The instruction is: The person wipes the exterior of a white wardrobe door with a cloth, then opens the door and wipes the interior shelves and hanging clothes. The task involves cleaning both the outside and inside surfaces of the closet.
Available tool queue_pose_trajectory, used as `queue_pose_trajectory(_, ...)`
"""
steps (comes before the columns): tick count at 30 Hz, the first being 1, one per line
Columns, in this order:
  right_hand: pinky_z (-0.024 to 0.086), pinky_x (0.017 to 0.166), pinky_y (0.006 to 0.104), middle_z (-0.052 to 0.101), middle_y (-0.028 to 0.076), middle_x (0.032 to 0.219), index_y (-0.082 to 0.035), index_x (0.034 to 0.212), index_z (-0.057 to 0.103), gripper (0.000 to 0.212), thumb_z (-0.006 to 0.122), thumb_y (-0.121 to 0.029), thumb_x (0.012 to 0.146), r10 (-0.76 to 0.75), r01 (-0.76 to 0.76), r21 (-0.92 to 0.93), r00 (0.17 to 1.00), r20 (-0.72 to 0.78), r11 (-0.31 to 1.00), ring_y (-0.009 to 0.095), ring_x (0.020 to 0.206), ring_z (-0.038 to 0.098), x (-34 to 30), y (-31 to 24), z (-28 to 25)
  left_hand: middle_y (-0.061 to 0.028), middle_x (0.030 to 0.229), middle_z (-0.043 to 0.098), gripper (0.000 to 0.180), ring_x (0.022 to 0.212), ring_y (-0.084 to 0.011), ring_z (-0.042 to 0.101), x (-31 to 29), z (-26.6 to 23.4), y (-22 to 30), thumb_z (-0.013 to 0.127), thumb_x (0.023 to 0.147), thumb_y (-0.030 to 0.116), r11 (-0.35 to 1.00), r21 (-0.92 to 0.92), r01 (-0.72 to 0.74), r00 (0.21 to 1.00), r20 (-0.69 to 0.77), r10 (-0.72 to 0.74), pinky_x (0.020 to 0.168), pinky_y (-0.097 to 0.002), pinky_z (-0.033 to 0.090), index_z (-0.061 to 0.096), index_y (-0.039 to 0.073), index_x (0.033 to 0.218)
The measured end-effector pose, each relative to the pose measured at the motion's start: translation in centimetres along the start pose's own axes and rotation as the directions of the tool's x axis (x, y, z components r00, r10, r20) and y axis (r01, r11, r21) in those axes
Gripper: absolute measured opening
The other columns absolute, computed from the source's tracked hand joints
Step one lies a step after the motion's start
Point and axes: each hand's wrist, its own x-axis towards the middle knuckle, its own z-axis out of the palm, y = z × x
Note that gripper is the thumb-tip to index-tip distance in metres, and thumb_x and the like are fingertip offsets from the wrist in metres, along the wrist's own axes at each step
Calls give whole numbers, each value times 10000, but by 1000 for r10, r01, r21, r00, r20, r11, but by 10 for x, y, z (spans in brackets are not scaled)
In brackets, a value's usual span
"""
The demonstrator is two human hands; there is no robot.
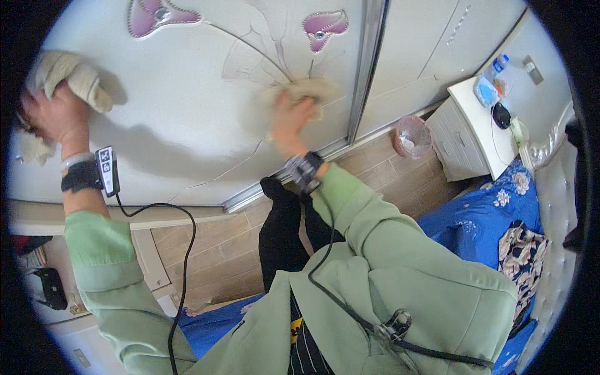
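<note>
A white wardrobe door (187, 94) with raised purple flowers fills the upper left of the head view. My left hand (59, 115) grips a cream cloth (75, 78) at the far left; a loose end of it hangs below my fingers. Farther right, my right hand (292, 122) presses a second cream cloth (315, 90) against the door, just under the flower stems. Motion blurs this hand and its cloth, so the separate fingers are hard to make out. Each wrist wears a black strapped device, with cables running down from them.
A metal door frame (365, 69) runs beside the right cloth. Past it stand a pinkish waste bin (412, 137) and a white nightstand (459, 140) bearing a bottle and small items. A bed with blue bedding (459, 222) lies at the right. Wood-look flooring (200, 250) spreads below the door.
</note>
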Motion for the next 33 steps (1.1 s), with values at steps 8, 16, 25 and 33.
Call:
queue_pose_trajectory(8,408,1011,536,546,271,1222,39,1231,486,570,677,-391,911,-226,130,351,942,248,927,418,1152,555,13,57,-17,-258,1376,518,687,1307,-471,424,-24,78,-46,519,899,587,984,27,178,977,116,-179,1078,-623,327,601,76,1350)
queue_pose_trajectory(16,515,858,475,700,146,950,-71,965,693,277,777,-280,804,90,97,-352,873,479,931,364,938,679,114,107,-80,-309,1224,612,659,1125,-513,560,-24,68,-42,504,918,581,929,-168,331,944,68,-324,1007,-594,431,680,28,1230)
queue_pose_trajectory(25,373,940,506,514,233,1278,-206,1216,662,335,648,-284,891,-790,787,88,598,133,610,352,1148,489,7,-15,-16,-227,1330,589,557,1239,-453,471,-4,37,-41,543,908,467,990,-35,-137,982,-134,132,1088,-600,318,685,60,1260)
queue_pose_trajectory(33,400,1012,544,665,62,1206,-227,1131,703,230,612,-274,924,-604,983,-29,135,785,182,318,1185,593,23,99,-55,-263,1338,579,535,1314,-442,447,-5,-7,-7,579,912,472,950,286,-123,988,-53,143,1138,-618,293,708,31,1187)
